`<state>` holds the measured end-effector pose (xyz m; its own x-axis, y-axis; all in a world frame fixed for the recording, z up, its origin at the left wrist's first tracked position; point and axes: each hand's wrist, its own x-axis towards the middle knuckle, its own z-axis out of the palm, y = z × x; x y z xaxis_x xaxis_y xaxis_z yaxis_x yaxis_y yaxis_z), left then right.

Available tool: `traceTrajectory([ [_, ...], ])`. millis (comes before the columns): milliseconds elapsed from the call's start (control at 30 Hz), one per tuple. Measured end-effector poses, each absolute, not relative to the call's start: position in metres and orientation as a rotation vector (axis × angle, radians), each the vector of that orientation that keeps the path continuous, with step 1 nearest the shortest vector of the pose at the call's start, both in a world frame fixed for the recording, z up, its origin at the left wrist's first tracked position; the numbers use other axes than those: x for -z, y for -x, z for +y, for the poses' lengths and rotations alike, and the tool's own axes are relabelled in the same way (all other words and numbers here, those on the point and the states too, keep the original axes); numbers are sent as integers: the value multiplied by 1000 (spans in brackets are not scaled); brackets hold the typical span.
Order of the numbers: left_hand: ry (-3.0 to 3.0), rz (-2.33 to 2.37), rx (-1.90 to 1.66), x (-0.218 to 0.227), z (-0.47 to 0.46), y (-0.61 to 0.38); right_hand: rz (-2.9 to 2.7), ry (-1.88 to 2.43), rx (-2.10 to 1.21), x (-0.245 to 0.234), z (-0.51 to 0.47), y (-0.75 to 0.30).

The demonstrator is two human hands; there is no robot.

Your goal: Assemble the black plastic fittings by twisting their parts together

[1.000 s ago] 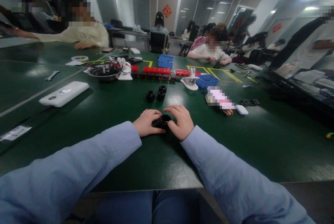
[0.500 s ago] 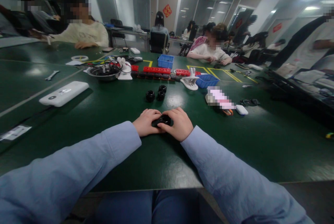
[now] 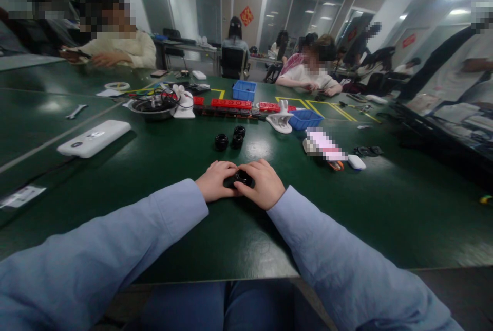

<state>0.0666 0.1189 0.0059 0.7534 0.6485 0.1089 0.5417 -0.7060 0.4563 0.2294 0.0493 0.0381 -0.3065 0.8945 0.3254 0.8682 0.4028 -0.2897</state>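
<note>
My left hand [image 3: 217, 181] and my right hand [image 3: 265, 184] meet above the green table, fingers curled round a glossy black ring-shaped part [image 3: 243, 177] with a hollow top. The right thumb and fingers grip its right side; the left fingers close on its left side, where something dark shows between the hands. Whether that is a second piece I cannot tell. Just beyond my hands stand three similar short black round parts: one on the left [image 3: 221, 141], one nearer the middle [image 3: 237, 140] and one behind it [image 3: 240, 131].
Farther back lie red blocks [image 3: 231, 103], a blue bin [image 3: 244, 89], another blue bin [image 3: 305, 120], white stands [image 3: 281, 117] and a metal bowl [image 3: 154, 111] of cables. A white power bank-like box [image 3: 94, 139] sits left, a small white case [image 3: 356, 162] right. Other people sit across the table.
My hands and the black part stay almost in place. Across the table at the left, a person's hands have shifted and now hold a dark object.
</note>
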Motion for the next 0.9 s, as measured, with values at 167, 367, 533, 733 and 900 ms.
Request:
traceTrajectory([
  [167,-2565,895,-358,-6,120,-67,-2220,1495,-90,-37,48,-229],
  [367,-2556,896,-360,-5,120,-67,-2250,1498,-56,-38,47,-228],
  [533,-2546,913,-354,-7,119,-67,-2309,1404,-48,-37,48,-229],
  [733,-2560,903,-368,-6,119,-67,-2320,1332,-67,-37,47,-228],
  [900,-2569,892,-381,-3,120,-67,-2311,1289,-109,-35,48,-227],
])
